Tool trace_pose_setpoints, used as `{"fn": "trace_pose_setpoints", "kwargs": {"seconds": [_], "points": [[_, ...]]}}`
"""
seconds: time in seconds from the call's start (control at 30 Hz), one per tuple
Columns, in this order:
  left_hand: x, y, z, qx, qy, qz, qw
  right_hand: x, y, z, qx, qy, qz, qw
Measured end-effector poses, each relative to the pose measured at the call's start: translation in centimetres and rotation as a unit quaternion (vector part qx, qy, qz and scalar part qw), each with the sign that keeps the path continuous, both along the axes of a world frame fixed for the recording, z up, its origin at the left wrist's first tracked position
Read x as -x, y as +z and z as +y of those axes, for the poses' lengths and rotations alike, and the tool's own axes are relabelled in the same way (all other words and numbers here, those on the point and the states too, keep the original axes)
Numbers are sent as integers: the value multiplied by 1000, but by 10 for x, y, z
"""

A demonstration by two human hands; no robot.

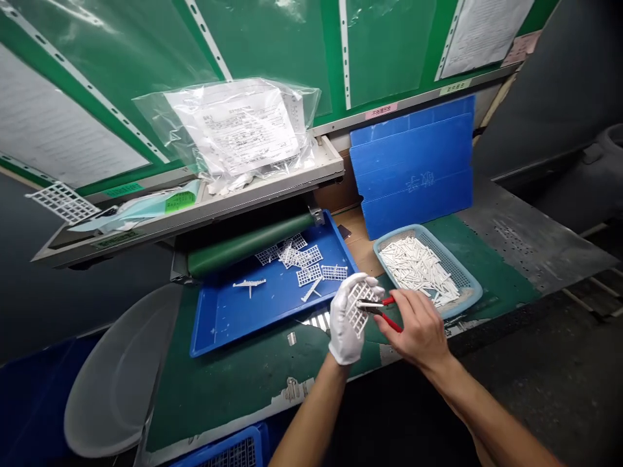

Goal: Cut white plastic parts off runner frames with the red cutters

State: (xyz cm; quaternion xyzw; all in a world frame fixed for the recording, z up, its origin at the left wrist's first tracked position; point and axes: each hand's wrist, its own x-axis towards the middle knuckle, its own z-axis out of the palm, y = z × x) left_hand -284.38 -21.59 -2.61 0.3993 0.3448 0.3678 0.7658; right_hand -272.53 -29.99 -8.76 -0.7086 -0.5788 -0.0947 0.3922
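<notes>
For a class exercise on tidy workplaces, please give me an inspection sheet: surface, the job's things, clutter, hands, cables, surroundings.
Surface: green bench top, worn along the front edge.
Job's things: white grid, red-handled pliers; blue tray with more grids; light-blue basket of white sticks.
Clutter: bagged papers on the shelf.
Hands: gloved left hand holds the grid; bare right hand grips the pliers.
Cables: nothing seen.
Surroundings: blue board behind the basket; translucent tub beside the bench.

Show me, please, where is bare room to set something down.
Bare: green mat before the blue tray, leftward, and between the light-blue basket and gray panel. Crowded: tray's right half, with white grids.
</notes>
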Motion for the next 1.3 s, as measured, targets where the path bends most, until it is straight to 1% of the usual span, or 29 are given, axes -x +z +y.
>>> {"fn": "trace_pose_setpoints", "kwargs": {"seconds": [0.03, 0.07, 0.13, 0.17, 0.23, 0.27, 0.3, 0.43, 0.47, 0.53, 0.63, 0.73, 0.8, 0.83, 0.87, 0.93, 1.0, 1.03, 1.1, 1.17, 1.2, 1.23, 1.3], "points": [[-2, 3, 4, 44, -60, 16, 997, -18, 3, 1, -15, 29, -49, 998], [-3, 6, 9, 87, -125, 36, 988, -39, 7, 2, -28, 74, -98, 992], [-8, 12, 16, 162, -244, 78, 953, -79, 19, 5, -33, 173, -184, 967], [-12, 14, 17, 191, -293, 94, 932, -96, 24, 6, -28, 218, -223, 950], [-24, 16, 17, 235, -363, 116, 894, -122, 33, 10, -14, 282, -272, 920], [-31, 16, 16, 252, -377, 121, 883, -130, 35, 12, -6, 302, -282, 910], [-38, 15, 15, 267, -377, 121, 879, -136, 35, 14, -1, 314, -283, 906], [-62, 7, 14, 315, -360, 95, 873, -150, 26, 18, -2, 317, -252, 914], [-67, 6, 16, 326, -365, 92, 867, -153, 23, 18, -2, 316, -246, 916], [-77, 3, 20, 354, -385, 102, 846, -161, 20, 19, 6, 323, -237, 916], [-92, 3, 25, 397, -415, 142, 806, -174, 18, 22, 47, 349, -225, 909], [-106, 2, 30, 406, -422, 161, 794, -188, 14, 28, 103, 369, -206, 901], [-112, -3, 33, 414, -438, 145, 785, -194, 8, 30, 126, 365, -202, 900], [-115, -7, 35, 415, -444, 131, 783, -197, 4, 30, 133, 355, -205, 902], [-117, -12, 37, 414, -442, 117, 787, -198, -1, 29, 135, 339, -209, 907], [-121, -23, 40, 400, -406, 105, 815, -197, -13, 24, 141, 298, -213, 920], [-125, -34, 45, 387, -353, 122, 843, -194, -25, 15, 157, 254, -197, 934], [-128, -39, 47, 387, -336, 133, 848, -192, -31, 10, 171, 233, -181, 940], [-132, -49, 52, 392, -324, 149, 848, -186, -41, -1, 215, 190, -128, 949], [-138, -58, 57, 398, -314, 146, 849, -180, -49, -9, 267, 148, -44, 951], [-142, -63, 58, 397, -303, 144, 854, -177, -52, -12, 294, 123, 21, 947], [-148, -69, 58, 390, -285, 143, 864, -173, -54, -14, 322, 95, 99, 937], [-161, -83, 52, 350, -233, 141, 897, -165, -57, -16, 366, 37, 249, 896]]}}
